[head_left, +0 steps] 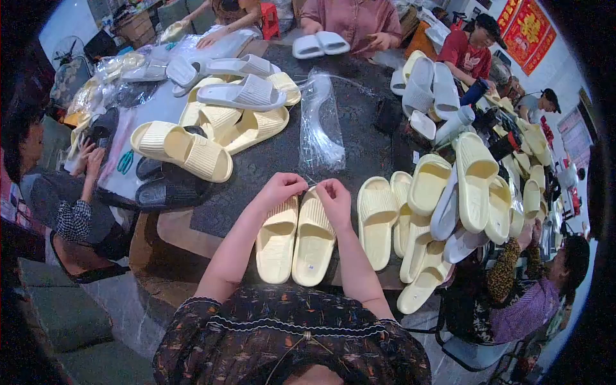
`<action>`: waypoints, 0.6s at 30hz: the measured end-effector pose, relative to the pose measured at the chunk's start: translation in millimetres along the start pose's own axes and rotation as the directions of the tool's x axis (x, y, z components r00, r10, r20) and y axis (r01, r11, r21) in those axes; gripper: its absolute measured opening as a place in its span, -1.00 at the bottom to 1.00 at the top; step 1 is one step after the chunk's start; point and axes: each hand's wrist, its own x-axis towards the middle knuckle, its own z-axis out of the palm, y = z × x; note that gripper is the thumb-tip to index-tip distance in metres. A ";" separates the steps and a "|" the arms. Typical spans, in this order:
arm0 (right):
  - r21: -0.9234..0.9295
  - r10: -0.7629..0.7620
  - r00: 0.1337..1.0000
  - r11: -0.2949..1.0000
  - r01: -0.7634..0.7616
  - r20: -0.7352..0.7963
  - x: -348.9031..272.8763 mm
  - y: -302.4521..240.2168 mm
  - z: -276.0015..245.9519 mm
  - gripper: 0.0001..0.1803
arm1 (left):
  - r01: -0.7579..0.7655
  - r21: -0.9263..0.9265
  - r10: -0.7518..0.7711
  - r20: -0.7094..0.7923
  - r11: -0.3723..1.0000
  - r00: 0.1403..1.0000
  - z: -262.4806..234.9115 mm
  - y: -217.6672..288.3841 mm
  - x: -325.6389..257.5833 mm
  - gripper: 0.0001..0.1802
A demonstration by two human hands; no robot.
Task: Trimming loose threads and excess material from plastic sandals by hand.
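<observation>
A pair of pale yellow slide slippers [312, 253] lies side by side at the table's near edge, toes away from me. Over their toe ends my left hand [284, 188] and my right hand [335, 200] come close together, fingertips pinched. Between the fingertips shows a thin, clear strand [309, 182], too fine to make out fully. Just beyond my hands, a clear plastic bag [323, 122] holds a bundle of thin translucent strands. Right of my right hand sits another yellow slipper [375, 221].
Yellow and grey slippers [242, 93] are heaped at left, beside black slippers [170, 192]. More slippers [475, 183] crowd the right side, near a bottle [455, 125]. Teal-handled scissors [126, 162] rest at far left. Several people work around the table; one across holds white slippers [321, 45].
</observation>
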 end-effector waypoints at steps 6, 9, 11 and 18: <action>-0.474 -0.712 0.606 0.696 0.539 -0.356 -29.0 -49.4 9.9 -0.57 | 0.013 -0.083 -0.013 -0.002 0.996 1.000 8.9 16.8 -7.6 -0.80; -0.389 -0.844 0.445 0.534 0.751 -0.300 -74.7 -115.2 7.0 -0.58 | 0.008 -0.060 -0.009 -0.015 0.998 1.000 4.3 5.1 -4.9 -0.80; -0.519 -0.964 0.023 0.163 0.839 -0.266 -120.7 -153.5 -9.9 -0.72 | 0.010 -0.011 -0.011 -0.063 1.000 0.998 0.8 9.0 -10.9 -0.82; 0.616 -0.745 -0.637 -0.600 0.511 -0.198 -237.9 -250.6 -59.5 -0.61 | 0.010 -0.008 -0.011 -0.040 1.000 0.999 8.4 11.4 -1.7 -0.80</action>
